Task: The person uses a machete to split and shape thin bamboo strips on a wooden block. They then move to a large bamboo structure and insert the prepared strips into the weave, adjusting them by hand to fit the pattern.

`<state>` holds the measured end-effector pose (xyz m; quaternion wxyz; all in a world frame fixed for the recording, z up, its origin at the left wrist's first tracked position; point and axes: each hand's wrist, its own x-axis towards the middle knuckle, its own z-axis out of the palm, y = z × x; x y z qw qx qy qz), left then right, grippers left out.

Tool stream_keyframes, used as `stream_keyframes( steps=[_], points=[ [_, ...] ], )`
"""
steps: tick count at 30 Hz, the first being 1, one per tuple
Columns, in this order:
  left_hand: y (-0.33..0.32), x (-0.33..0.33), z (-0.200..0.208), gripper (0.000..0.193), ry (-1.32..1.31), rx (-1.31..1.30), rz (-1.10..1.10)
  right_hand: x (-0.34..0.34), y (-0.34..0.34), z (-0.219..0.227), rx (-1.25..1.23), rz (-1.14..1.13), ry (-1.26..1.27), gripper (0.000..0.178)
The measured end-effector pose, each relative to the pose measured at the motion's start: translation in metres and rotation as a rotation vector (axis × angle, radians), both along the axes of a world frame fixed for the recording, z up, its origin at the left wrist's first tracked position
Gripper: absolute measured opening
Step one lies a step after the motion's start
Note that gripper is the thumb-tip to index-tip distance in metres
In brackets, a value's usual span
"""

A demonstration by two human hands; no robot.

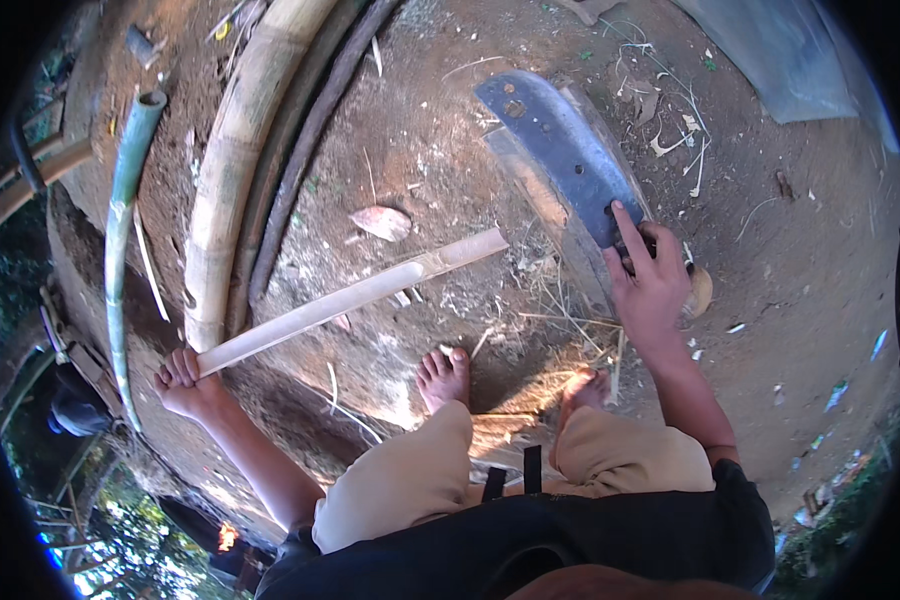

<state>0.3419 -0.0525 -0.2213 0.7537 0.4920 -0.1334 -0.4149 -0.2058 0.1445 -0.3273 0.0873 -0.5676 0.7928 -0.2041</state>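
Note:
My left hand (188,386) is closed round the near end of a split bamboo strip (360,290). The strip slants up to the right across the ground, its pale hollow side showing and a node partway along. At the right, my right hand (653,290) grips a broad, dark machete (570,160) near the base of its blade, the index finger laid along the metal. Holes pierce the blade. A round wooden handle end (700,292) shows beside the wrist. Beneath the blade lies a flat wooden block (530,185), partly hidden by it.
A thick bamboo pole (232,160) and a thin dark pole (315,140) lie at the left. Further left is a green bamboo stalk (130,180). My bare feet (445,380) rest on the dirt, near a dry leaf (382,222). A grey sheet (780,60) lies far right.

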Motion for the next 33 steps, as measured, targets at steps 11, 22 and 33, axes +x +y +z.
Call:
stream_keyframes(
  steps=[11, 22, 33],
  points=[
    [0.136, 0.059, 0.244, 0.035, 0.189, 0.183, 0.461, 0.075, -0.066, 0.198, 0.219, 0.332, -0.262, 0.072],
    [0.380, 0.133, 0.551, 0.042, 0.365, 0.283, 1.270, 0.313, -0.050, 0.619, 0.593, 1.050, -0.706, 0.043],
    [0.558, 0.271, 0.750, 0.039, -0.034, 0.099, 1.546, 0.677, 0.019, 0.680, 0.660, 1.565, -0.523, 0.016]
  ],
)
